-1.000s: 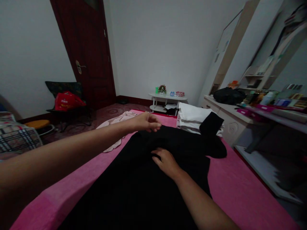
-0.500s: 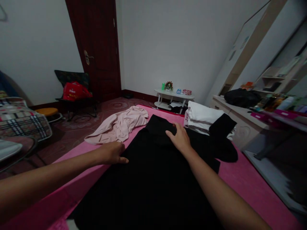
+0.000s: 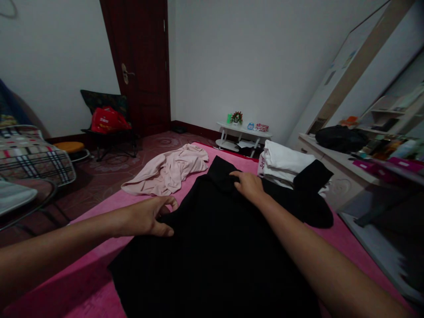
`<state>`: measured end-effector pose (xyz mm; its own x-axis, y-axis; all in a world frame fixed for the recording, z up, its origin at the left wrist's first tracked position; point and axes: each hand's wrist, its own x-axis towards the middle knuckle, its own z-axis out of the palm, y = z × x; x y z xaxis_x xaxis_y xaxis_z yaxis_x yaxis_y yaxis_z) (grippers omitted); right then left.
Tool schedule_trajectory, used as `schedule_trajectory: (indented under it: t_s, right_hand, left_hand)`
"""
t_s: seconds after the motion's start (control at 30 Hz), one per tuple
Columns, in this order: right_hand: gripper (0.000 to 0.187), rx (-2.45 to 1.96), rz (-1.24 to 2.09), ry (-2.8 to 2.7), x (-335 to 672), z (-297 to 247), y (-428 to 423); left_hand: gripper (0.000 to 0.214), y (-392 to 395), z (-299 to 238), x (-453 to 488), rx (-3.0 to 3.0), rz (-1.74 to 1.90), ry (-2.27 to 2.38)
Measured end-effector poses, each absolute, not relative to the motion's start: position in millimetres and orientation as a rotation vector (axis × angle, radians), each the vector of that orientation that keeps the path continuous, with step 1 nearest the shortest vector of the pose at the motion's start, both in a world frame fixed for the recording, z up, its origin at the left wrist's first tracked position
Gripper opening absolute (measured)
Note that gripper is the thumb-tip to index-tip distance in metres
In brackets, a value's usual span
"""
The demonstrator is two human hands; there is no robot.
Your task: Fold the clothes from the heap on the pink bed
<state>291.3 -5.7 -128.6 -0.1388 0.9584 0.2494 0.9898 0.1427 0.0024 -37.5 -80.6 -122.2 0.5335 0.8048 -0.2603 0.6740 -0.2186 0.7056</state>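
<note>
A black long-sleeved top [image 3: 218,251] lies spread before me, with one sleeve stretched to the right and its end resting on folded white clothes [image 3: 286,157]. At the top's left edge, my left hand [image 3: 149,216] has its fingers curled around the fabric, thumb on the near side. My right hand [image 3: 250,186] grips the cloth near the far end, its fingertips partly hidden in the dark folds. Beyond my left hand lies a crumpled pale pink garment [image 3: 168,170], apart from both hands.
Everything lies on a pink bed cover [image 3: 92,221]. A white cabinet [image 3: 341,163] borders the bed on the right. Beyond the far edge stands a small white table [image 3: 243,129]. On the left are a chair with a red bag [image 3: 107,120] and an orange stool [image 3: 69,147].
My left hand has curled around the top's edge, and the near left corner has shifted up and inward. My right hand's fingers have closed onto the cloth. The view has turned slightly left.
</note>
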Motion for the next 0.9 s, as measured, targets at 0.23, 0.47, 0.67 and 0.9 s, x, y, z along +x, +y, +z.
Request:
schedule_trajectory:
  t_s: [0.23, 0.47, 0.67, 0.9]
  right_hand:
    - [0.043, -2.031, -0.423, -1.96, 317.4, -76.1, 2.9]
    - [0.043, -2.292, -0.384, -1.937, 348.4, -66.4, -9.8]
    - [0.041, -2.444, -0.3, -1.968, 376.8, -91.5, -16.7]
    - [0.045, -2.552, -0.178, -1.947, 403.4, -152.7, -24.6]
  left_hand:
    - [0.047, -93.8, -93.4, -2.5, 2.043, 0.207, 1.066]
    - [0.044, -107.2, -91.4, 27.1, 2.041, 0.144, 1.035]
    - [0.05, -117.1, -108.8, 49.8, 1.954, 0.075, 1.015]
    - [0.082, -119.7, -157.1, 74.5, 1.576, -0.211, 0.574]
